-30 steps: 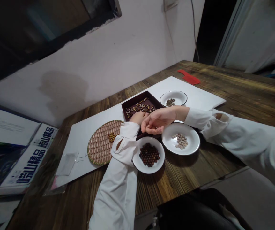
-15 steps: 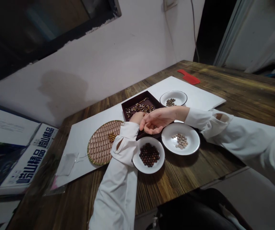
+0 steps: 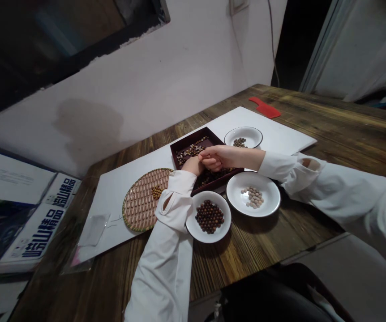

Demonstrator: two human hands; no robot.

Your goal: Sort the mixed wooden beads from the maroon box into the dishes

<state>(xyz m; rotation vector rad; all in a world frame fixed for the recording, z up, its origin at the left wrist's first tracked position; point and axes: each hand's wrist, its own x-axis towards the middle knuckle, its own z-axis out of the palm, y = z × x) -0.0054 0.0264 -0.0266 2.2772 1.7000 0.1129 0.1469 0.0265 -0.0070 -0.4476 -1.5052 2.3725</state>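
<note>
My right hand (image 3: 220,156) reaches in from the right over the dark red tray (image 3: 228,178), its fingers curled with the tips pressed together. Whatever they may hold is too small to make out. My left hand (image 3: 193,165) is over the tray's near left side, touching or almost touching the right fingertips; its own fingers are hidden. Mixed beads (image 3: 191,152) in brown, yellow and pale tones lie in the tray. Close by stand a white bowl (image 3: 225,230) of dark red-brown beads (image 3: 209,216) and a white dish (image 3: 272,203) of pale beads (image 3: 255,197).
A woven round tray (image 3: 139,203) with a few yellow-brown beads (image 3: 157,192) lies left. Behind my right wrist is another white dish (image 3: 254,133) with greenish beads (image 3: 239,142). A white board (image 3: 280,138) lies underneath, with a red comb (image 3: 267,108) beyond and a plastic bag (image 3: 94,230) front left.
My right hand has turned over from a loosely cupped, palm-showing pose and moved slightly up, its fingers now drawn together. My left hand has barely moved.
</note>
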